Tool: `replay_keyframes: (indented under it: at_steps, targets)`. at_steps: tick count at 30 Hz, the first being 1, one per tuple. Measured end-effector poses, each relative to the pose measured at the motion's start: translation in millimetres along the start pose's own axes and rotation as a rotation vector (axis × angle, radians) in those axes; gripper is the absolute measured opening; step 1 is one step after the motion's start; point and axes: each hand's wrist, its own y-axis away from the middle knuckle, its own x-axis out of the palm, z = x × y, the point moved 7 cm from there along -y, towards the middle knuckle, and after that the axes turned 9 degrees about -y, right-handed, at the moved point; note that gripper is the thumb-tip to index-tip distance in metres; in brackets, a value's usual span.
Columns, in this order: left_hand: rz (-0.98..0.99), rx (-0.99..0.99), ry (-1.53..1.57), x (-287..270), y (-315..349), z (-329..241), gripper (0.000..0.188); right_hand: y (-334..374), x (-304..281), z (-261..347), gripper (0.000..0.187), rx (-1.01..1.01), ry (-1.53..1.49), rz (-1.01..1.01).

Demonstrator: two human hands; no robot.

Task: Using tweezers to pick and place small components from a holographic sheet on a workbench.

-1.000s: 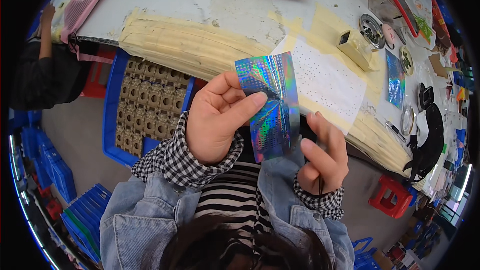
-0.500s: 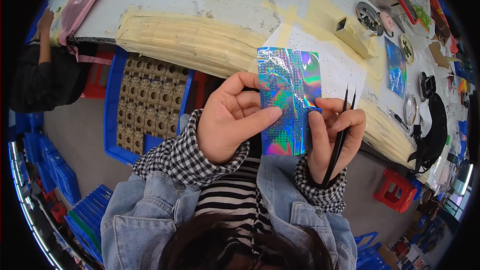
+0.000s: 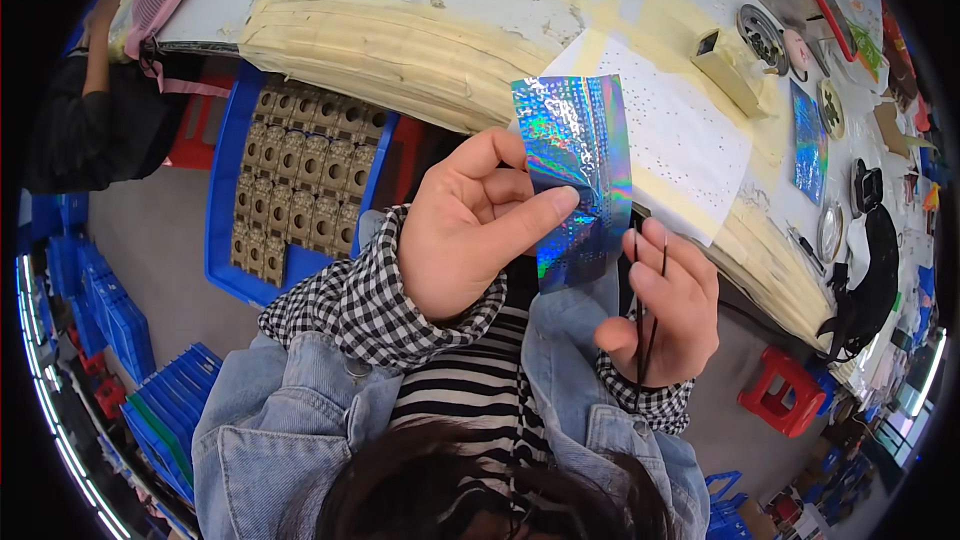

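Observation:
My left hand (image 3: 465,240) pinches a shiny holographic sheet (image 3: 572,140) between thumb and fingers, above my lap at the table's edge. Rows of small marks cover most of the sheet, and it bends slightly under my thumb. To the right of it, my right hand (image 3: 680,310) holds black tweezers (image 3: 643,345) against the palm, their tips apart and pointing away from me. Its fingers are beside the sheet's right edge, apart from it. Beyond the sheet lies white paper (image 3: 690,145) dotted with tiny dark specks.
A blue crate (image 3: 222,210) with rows of brown patterned blocks (image 3: 300,180) stands left below the padded table edge (image 3: 390,45). A cream box (image 3: 735,70), a second holographic sheet (image 3: 808,140) and a black strap (image 3: 868,270) lie right. Another person's arm (image 3: 98,50) shows far left.
My right hand has let go of the sheet and moved slightly down, keeping the tweezers. The sheet, still in my left hand, has tilted and bent. The view has shifted a little.

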Motion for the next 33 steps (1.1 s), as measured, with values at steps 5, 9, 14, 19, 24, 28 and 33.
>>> replay_keyframes:
  at_steps: [5, 9, 14, 19, 24, 28, 33]
  targets:
    - [0.048, -0.029, 0.027, 3, 3, -1, 0.019, -12, 10, 16, 0.046, -0.106, 0.088, 0.243]
    - [0.058, -0.022, -0.045, 2, 5, -1, 0.017, -11, 15, 14, 0.047, -0.113, 0.093, 0.241]
    - [0.042, -0.038, 0.021, 2, 6, 1, 0.018, -10, 16, 14, 0.048, -0.116, 0.049, 0.234]
    - [0.064, -0.033, 0.014, 0, 7, -2, 0.021, -13, 17, 15, 0.048, -0.103, 0.015, 0.255]
    - [0.034, -0.025, 0.008, 0, 7, 0, 0.022, -13, 17, 15, 0.049, -0.081, -0.023, 0.252]
    - [0.027, -0.063, 0.022, 0, 7, -1, 0.023, -12, 15, 14, 0.049, -0.06, -0.06, 0.246]
    - [0.06, -0.079, 0.041, 1, 9, -3, 0.023, -12, 15, 14, 0.049, -0.048, -0.08, 0.238]
